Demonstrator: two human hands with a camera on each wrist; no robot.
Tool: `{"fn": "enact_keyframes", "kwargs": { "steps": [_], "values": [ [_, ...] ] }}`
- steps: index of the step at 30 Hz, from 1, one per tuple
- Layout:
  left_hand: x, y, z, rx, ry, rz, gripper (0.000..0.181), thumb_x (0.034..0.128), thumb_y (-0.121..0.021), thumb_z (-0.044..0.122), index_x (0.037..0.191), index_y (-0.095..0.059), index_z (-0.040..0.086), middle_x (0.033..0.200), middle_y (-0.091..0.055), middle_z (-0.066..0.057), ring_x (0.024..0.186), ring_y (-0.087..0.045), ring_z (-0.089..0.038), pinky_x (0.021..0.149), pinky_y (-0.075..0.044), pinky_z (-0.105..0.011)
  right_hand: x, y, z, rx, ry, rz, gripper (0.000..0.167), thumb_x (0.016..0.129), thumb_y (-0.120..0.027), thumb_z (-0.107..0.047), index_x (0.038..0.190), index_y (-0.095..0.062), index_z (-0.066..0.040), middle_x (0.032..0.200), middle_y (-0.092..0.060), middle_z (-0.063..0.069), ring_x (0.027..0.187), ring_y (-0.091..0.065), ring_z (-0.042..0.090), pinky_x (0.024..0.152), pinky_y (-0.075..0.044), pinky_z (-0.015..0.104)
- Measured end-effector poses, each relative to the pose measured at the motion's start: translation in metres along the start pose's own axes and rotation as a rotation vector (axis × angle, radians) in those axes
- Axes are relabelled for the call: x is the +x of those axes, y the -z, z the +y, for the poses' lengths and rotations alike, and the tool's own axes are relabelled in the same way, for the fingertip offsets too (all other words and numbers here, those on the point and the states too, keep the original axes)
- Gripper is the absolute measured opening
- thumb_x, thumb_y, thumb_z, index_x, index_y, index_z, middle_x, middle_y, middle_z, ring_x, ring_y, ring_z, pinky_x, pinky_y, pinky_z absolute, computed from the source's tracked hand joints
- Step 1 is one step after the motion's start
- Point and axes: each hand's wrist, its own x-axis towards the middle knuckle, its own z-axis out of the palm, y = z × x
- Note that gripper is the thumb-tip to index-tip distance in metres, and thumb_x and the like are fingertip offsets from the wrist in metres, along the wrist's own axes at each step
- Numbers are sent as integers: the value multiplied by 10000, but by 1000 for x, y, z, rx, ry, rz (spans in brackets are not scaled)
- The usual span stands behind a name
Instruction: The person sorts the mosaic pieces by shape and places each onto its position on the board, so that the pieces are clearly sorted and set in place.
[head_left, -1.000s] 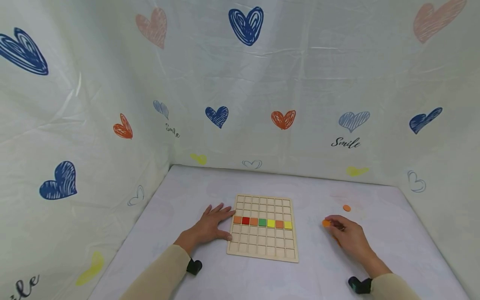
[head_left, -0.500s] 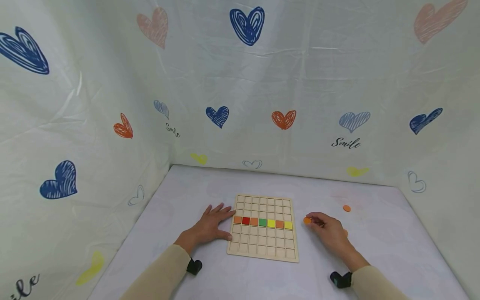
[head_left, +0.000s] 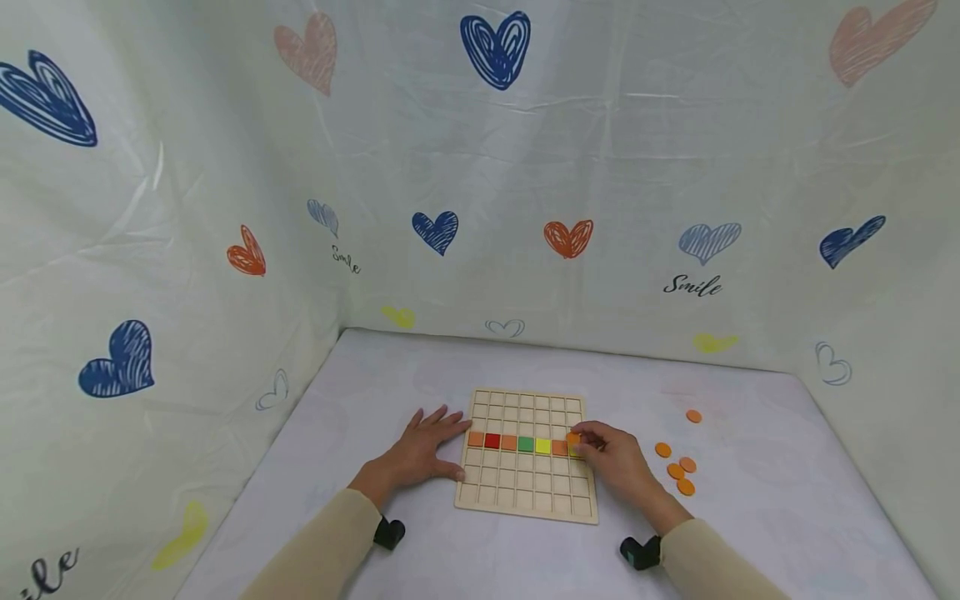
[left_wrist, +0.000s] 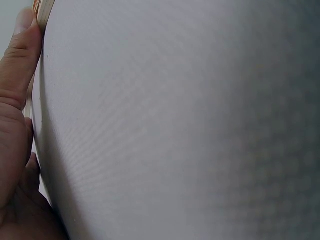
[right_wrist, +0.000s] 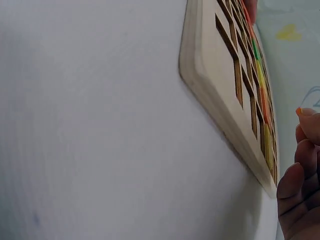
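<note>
Board, pale wood, grid of square cells, flat on the white-covered table. One row across the middle has coloured squares, one per cell, left to right: orange, red, orange, green, yellow, orange, yellow. Can't tell if they're loose tiles or painted cell floors. Cells in the other rows show pale wood.

Right hand pinches an orange disc between thumb and fingertips, over the right end of the coloured row, partly covering the last yellow square. Disc not seated in a cell; can't tell if it touches the board. Right wrist view shows just a sliver of it at the thumb tip.

Left hand: fingers spread, fingertips at the board's left edge, thumb against the same edge lower down.

Five more orange discs lie on the table right of the board: four grouped near the right forearm, one farther back. White sheet printed with hearts hangs behind.
</note>
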Motion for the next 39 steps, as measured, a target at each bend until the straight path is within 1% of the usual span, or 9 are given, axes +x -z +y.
{"fn": "enact_keyframes", "kwargs": {
  "steps": [8, 14, 19, 23, 25, 28, 31, 35, 39],
  "values": [
    [2, -2, -3, -2, 1, 3, 932, 806, -861, 567, 1601, -482, 259, 1698, -399, -22, 1633, -207, -321, 1327, -62, -615, 0, -21, -16, 69, 29, -42, 225, 928, -804, -93, 1142, -776, -158, 951, -698, -47, 850, -600, 108, 708, -530, 198],
    [1, -2, -2, -10, -3, 10, 927, 805, -864, 559, 1596, -490, 256, 1694, -405, -31, 1630, -212, -331, 1323, -59, -627, 0, -34, -25, 89, 90, -63, 223, 932, -796, -74, 1128, -778, -178, 939, -695, -70, 833, -602, 89, 714, -533, 202],
    [1, 0, 0, -14, -8, 14, 923, 799, -872, 545, 1589, -501, 246, 1688, -415, -39, 1626, -223, -339, 1320, -65, -633, 1, -47, -36, 102, 142, -94, 213, 949, -770, -59, 1134, -769, -164, 944, -692, -65, 832, -600, 88, 711, -538, 203],
    [1, 0, 1, -8, -14, 12, 917, 797, -872, 546, 1582, -510, 240, 1683, -423, -48, 1622, -232, -351, 1316, -73, -644, 0, -56, -46, 111, 172, -128, 215, 956, -749, -44, 1149, -767, -138, 952, -696, -60, 839, -610, 89, 715, -546, 205],
    [2, -1, 0, -2, -16, 12, 915, 798, -869, 554, 1581, -511, 243, 1684, -422, -50, 1621, -232, -355, 1313, -75, -650, 0, -60, -49, 117, 177, -150, 222, 961, -750, -60, 1168, -764, -140, 963, -697, -66, 848, -613, 87, 732, -547, 202],
    [3, -3, -2, 1, -23, 15, 915, 799, -866, 564, 1581, -509, 250, 1683, -423, -49, 1620, -234, -358, 1309, -75, -659, -1, -66, -53, 114, 181, -175, 225, 969, -756, -100, 1185, -759, -159, 971, -693, -80, 856, -610, 86, 751, -543, 203],
    [4, -4, -5, 2, -33, 19, 919, 798, -861, 575, 1582, -507, 250, 1682, -425, -51, 1618, -239, -361, 1304, -79, -668, -1, -73, -57, 95, 192, -182, 221, 968, -761, -123, 1186, -757, -160, 964, -688, -85, 849, -599, 79, 751, -533, 202],
    [4, -4, -7, 6, -46, 22, 928, 794, -854, 590, 1581, -507, 243, 1678, -430, -60, 1613, -249, -369, 1297, -87, -679, 1, -84, -63, 67, 213, -189, 213, 970, -751, -118, 1183, -758, -129, 947, -688, -72, 824, -585, 72, 731, -524, 201],
    [4, -5, -7, 8, -51, 23, 925, 794, -850, 593, 1580, -508, 246, 1675, -434, -59, 1611, -254, -369, 1297, -89, -679, 1, -93, -70, 64, 212, -216, 231, 975, -738, -111, 1205, -754, -99, 956, -703, -56, 819, -588, 69, 729, -524, 202]
  ]
}}
